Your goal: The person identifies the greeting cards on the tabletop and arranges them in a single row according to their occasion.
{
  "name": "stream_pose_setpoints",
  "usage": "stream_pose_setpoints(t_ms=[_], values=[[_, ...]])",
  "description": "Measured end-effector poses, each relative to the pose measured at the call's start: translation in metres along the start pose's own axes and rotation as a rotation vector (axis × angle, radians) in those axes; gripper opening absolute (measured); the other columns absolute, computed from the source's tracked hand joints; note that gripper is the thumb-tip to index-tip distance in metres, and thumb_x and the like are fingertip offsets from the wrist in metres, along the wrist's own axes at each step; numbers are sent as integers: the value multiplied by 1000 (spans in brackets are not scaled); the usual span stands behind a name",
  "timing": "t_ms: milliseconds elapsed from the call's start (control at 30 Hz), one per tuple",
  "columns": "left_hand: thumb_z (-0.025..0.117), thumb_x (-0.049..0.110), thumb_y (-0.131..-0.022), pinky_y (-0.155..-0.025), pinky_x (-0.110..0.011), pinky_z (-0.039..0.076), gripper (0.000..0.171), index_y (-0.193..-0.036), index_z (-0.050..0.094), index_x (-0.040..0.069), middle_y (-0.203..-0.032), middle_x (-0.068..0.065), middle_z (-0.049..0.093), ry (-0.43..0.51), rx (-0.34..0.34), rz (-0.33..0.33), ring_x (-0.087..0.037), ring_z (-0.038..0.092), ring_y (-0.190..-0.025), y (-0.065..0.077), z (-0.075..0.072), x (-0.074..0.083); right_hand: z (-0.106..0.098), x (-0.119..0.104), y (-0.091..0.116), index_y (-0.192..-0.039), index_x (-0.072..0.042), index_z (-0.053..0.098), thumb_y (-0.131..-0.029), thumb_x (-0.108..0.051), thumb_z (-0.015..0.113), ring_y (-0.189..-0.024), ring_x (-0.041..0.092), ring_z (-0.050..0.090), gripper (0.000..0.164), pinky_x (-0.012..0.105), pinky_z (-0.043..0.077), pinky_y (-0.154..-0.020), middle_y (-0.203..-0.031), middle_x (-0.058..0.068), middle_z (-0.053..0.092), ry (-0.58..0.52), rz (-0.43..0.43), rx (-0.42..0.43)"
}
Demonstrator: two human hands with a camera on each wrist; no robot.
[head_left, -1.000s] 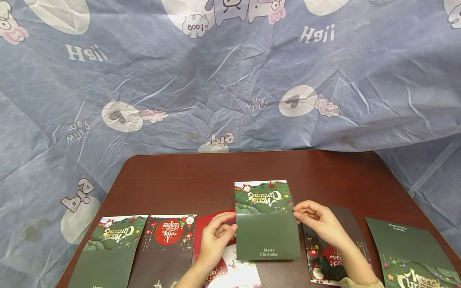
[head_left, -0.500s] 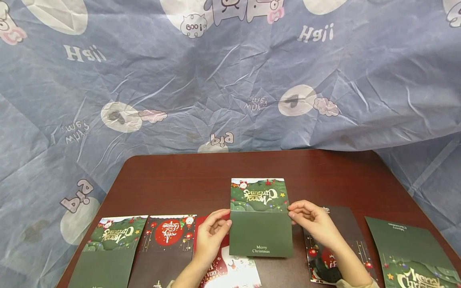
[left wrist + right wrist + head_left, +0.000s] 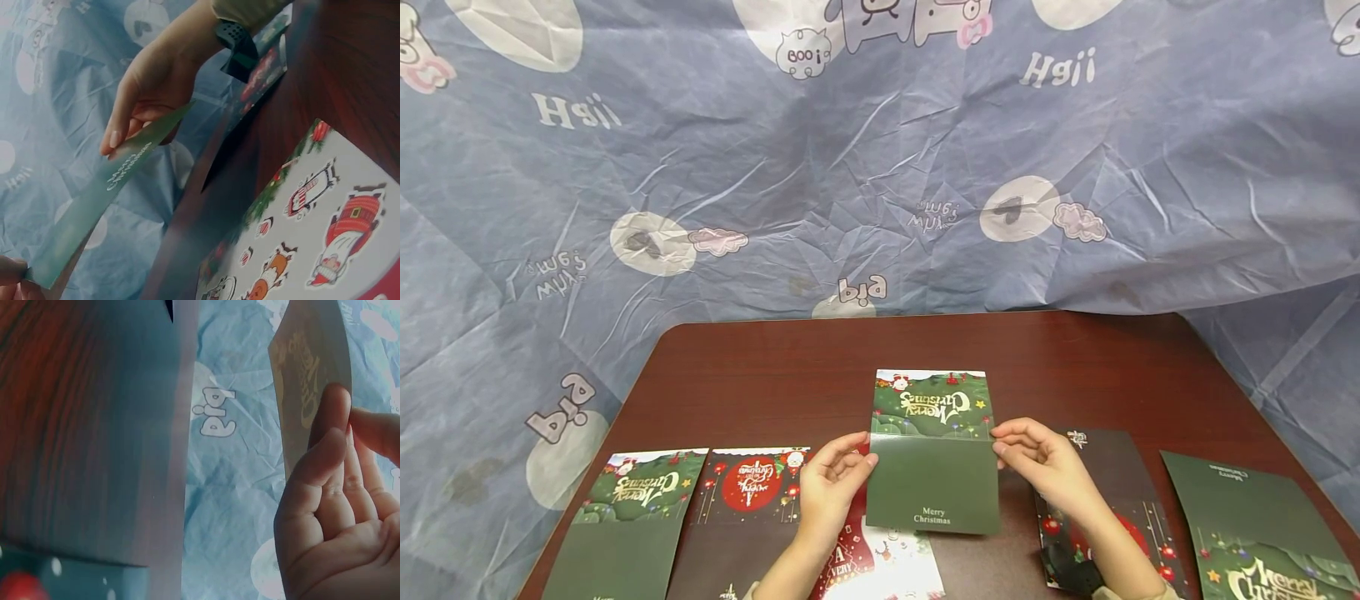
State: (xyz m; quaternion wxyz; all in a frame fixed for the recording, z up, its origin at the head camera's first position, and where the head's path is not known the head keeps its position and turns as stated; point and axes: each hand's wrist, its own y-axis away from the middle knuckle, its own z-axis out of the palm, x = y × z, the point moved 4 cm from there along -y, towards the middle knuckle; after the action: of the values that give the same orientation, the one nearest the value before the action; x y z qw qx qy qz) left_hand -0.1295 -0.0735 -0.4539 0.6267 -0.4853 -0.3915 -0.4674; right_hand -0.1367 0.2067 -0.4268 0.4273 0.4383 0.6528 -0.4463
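Both hands hold up an unfolded green Christmas card point(image 3: 932, 479), one at each side edge. Its upper panel carries a gold "Merry Christmas" upside down. The lower panel is plain green with small white lettering. My left hand point(image 3: 831, 487) pinches the left edge near the crease between thumb and fingers. On the right edge, at about the same height, my right hand point(image 3: 1048, 462) has thumb and fingertips on the card. The left wrist view shows the green card point(image 3: 100, 194) edge-on, above the table. Beneath it lies a red and white Christmas card point(image 3: 898, 562), partly covered in the head view.
On the dark red table point(image 3: 760, 367), a green card point(image 3: 640, 500) and a dark card point(image 3: 748, 492) lie at left. Another dark card point(image 3: 1120, 467) sits under the right forearm, and a green card point(image 3: 1262, 517) at far right. A blue printed cloth point(image 3: 820, 192) hangs behind.
Both hands have moved the green card a little to the left and slightly up. The cards on the table stay where they were.
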Motion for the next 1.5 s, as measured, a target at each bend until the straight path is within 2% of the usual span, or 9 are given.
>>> stream_pose_setpoints(t_ms=[200,467,633,767,1000,1500], values=[[71,-9,-75,-70,-20,53,29,-102,62,-15,-98,-14,69,26,66,-47,-8,63,-75,-2,-4,-1,5,1,1,-107,5,58,-90,1,59,-73,18,67,17,33,55,-69,-92,13,67,-5,-11,30],[69,-9,-78,-76,-23,53,27,-103,62,-15,-96,-14,69,14,75,-43,-12,66,-85,-5,-7,-1,11,1,1,-104,5,60,-88,1,61,-71,21,67,16,29,54,-66,-87,8,69,-12,-42,70],[66,-11,-80,-76,-22,52,27,-106,62,-14,-96,-22,67,-3,76,-66,-11,65,-84,-6,-7,-1,14,-1,0,-102,5,62,-87,3,62,-67,18,66,15,27,54,-66,-83,7,69,-26,-64,113],[62,-15,-80,-75,-22,52,27,-107,62,-14,-95,-21,68,-12,87,-77,-8,65,-82,-6,-8,0,17,-1,1,-102,5,63,-87,1,63,-66,19,65,15,27,54,-64,-82,6,69,-23,-41,149],[63,-13,-81,-74,-21,52,26,-107,63,-12,-93,-13,69,-17,109,-68,-6,63,-81,-8,-9,0,21,3,0,-102,5,64,-87,-1,64,-67,20,65,16,27,54,-64,-81,3,69,-35,2,207],[69,-3,-81,-72,-20,52,28,-107,64,-12,-91,-11,69,-26,157,-26,-10,63,-79,-10,-13,4,31,1,-4,-100,7,63,-87,3,63,-66,17,64,14,25,53,-64,-79,4,68,-80,-45,204]])
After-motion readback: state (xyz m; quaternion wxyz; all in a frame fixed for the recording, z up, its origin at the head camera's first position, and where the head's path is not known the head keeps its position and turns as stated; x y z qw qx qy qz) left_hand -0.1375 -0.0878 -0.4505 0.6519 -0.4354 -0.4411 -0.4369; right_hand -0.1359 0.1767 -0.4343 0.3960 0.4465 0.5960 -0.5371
